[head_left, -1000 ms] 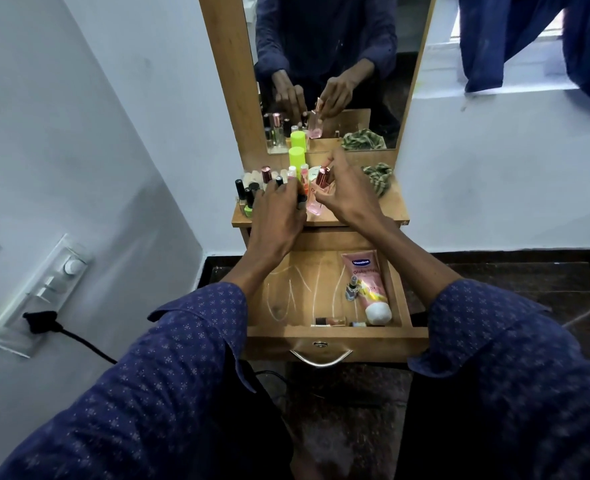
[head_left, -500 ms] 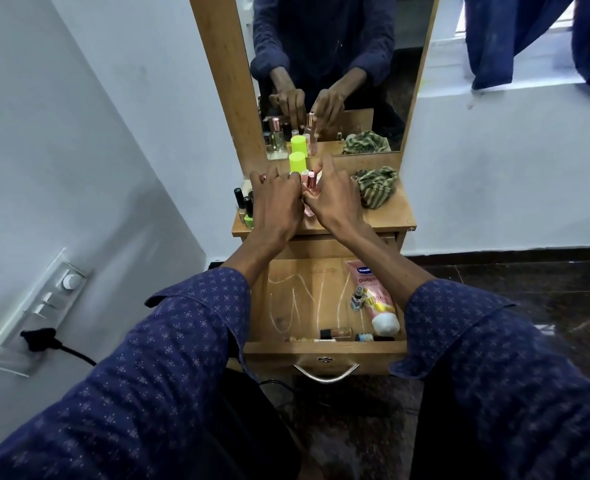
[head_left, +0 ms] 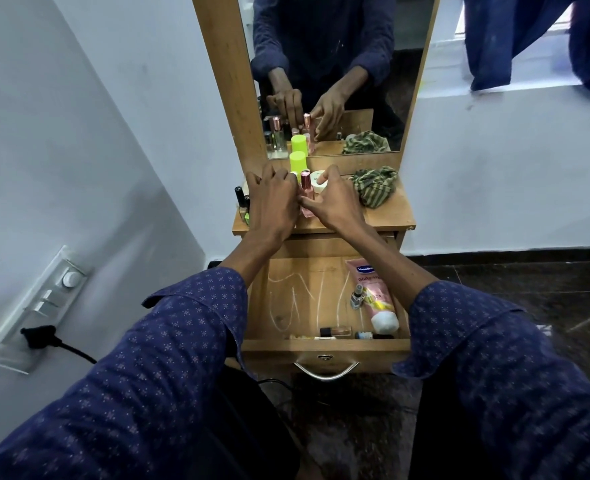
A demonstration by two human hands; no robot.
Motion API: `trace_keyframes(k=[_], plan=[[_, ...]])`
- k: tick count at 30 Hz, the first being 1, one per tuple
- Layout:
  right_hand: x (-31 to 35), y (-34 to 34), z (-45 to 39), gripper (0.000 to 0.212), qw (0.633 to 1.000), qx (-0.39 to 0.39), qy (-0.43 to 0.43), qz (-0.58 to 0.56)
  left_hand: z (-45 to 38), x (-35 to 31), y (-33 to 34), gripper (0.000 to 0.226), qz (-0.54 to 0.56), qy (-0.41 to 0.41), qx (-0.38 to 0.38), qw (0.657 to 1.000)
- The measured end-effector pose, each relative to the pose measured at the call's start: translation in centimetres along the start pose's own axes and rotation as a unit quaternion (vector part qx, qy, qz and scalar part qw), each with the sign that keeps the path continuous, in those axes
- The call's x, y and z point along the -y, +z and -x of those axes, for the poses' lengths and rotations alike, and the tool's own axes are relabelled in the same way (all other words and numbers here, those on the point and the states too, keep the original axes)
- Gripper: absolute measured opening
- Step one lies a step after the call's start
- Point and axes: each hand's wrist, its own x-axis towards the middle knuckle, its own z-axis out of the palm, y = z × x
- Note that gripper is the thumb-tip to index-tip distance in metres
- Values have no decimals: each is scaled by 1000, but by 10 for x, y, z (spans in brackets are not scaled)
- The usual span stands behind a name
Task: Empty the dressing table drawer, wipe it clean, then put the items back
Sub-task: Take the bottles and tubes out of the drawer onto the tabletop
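Head view, frame centre: right hand (head_left: 335,202) pinches pink bottle (head_left: 306,194) upright on tabletop (head_left: 387,216), likely to stand it steady. Left hand (head_left: 272,199) curled among bottles; grasp unclear. Drawer (head_left: 324,344), lower centre, not yet emptied.

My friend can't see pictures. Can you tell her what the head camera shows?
Two hands, left and right, reach over an open drawer to a pink bottle standing on the dressing table top. The drawer holds a pink lotion tube and small bottles; a striped cloth lies nearby.
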Motion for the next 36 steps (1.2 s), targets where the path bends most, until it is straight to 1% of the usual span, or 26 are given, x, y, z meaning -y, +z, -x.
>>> trace_keyframes(k=[4,9,11,13,16,18,20,23,24,27,28,32,34,36], plan=[[-6,-1,-3,57,1000,16,4,-14,4,-1,1,14,-6,13,-10,1000],[-11,-8,2,56,1000,22,-5,0,12,-6,1,22,-7,1,-30,1000],[-17,-12,5,49,999,31,-5,7,16,-7,2,22,2,-6,-44,999],[-21,-19,11,35,999,42,-9,10,20,-10,3,23,15,-14,-53,998],[-26,-34,28,17,996,91,-11,15,32,-13,8,21,42,19,-37,998],[-29,-45,40,16,989,139,-10,40,45,-18,12,20,88,53,-6,995],[-34,-56,54,18,982,177,-15,70,61,-24,17,13,150,78,44,985],[-48,-65,78,22,975,212,-24,54,86,-32,32,9,255,66,172,949],[-53,-67,89,26,974,219,-27,45,94,-33,39,9,273,66,213,936],[-71,-65,117,42,974,223,-31,37,117,-34,56,13,280,61,327,900],[-76,-62,124,45,974,220,-30,37,122,-34,60,13,283,55,350,891],[-92,-53,144,50,972,224,-23,62,135,-36,64,11,292,23,401,868],[-95,-48,153,43,969,226,-27,93,140,-36,66,8,293,5,419,859],[-98,-44,157,34,968,218,-35,115,143,-35,68,8,286,10,426,858]])
